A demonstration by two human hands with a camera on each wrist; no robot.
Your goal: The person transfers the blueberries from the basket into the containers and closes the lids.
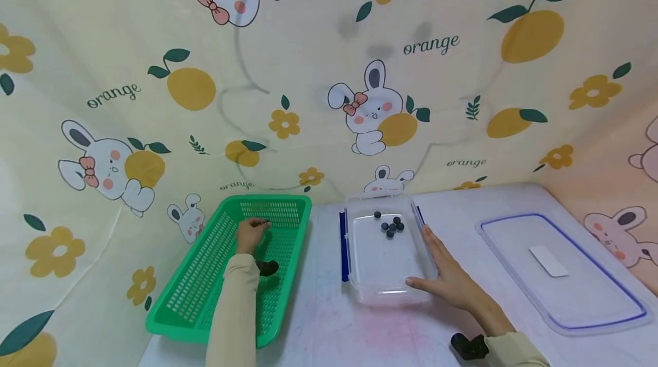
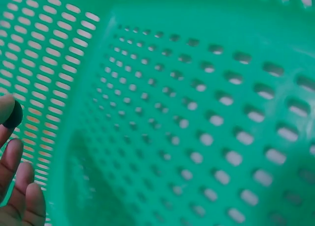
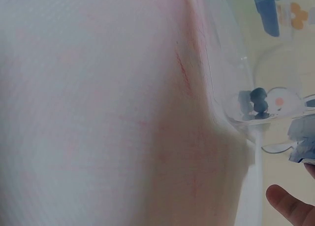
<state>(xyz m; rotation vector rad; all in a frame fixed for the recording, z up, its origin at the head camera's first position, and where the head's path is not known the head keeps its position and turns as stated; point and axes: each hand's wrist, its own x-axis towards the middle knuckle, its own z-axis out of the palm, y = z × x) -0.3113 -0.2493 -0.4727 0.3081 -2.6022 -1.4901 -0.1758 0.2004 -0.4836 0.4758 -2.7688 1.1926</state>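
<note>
Over the inside of a green perforated plastic basket (image 1: 180,293), my left hand (image 1: 252,234) pinches a small dark blueberry (image 2: 14,115) between thumb and fingertip. Its other fingers are loosely bent. My right hand (image 1: 452,278) has its fingers spread along the right side of a clear plastic container (image 1: 380,293), thumb near the front right corner. Several blueberries (image 1: 390,228) lie on the container's floor toward the back. In the right wrist view only the thumb (image 3: 288,201) and a bit of another finger show.
A clear lid (image 1: 606,293) with a blue seal and a white label lies on the table to the right. Blue side latches (image 1: 344,247) hang down on the container. A patterned cloth backdrop (image 1: 308,70) rises behind the white table surface (image 1: 319,321).
</note>
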